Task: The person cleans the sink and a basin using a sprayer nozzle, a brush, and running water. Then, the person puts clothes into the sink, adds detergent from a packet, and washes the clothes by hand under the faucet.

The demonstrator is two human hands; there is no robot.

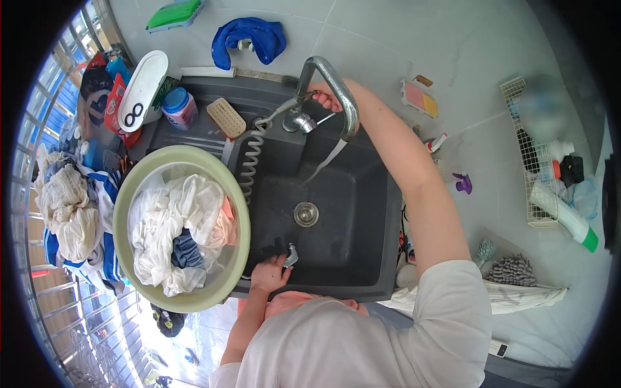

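Observation:
My left hand [270, 274] is low at the front left of the dark sink [349, 252], its fingers closed on a small metallic spray nozzle [291, 256]. At the back, my right hand [328, 98] reaches behind the tall chrome faucet [334, 90]. Its fingers are curled against the faucet's upright part, and the spout partly hides the grip. A pale stream of water [326, 160] runs from the spout into the basin. A white coiled hose [251, 161] hangs along the sink's left wall.
A green basin [121, 239] with white, peach and blue clothes [155, 236] stands at the left. Behind it are a blue-lidded jar [179, 110], a white bottle [145, 90] and a beige brush [226, 118]. A wire rack [540, 187] hangs on the right.

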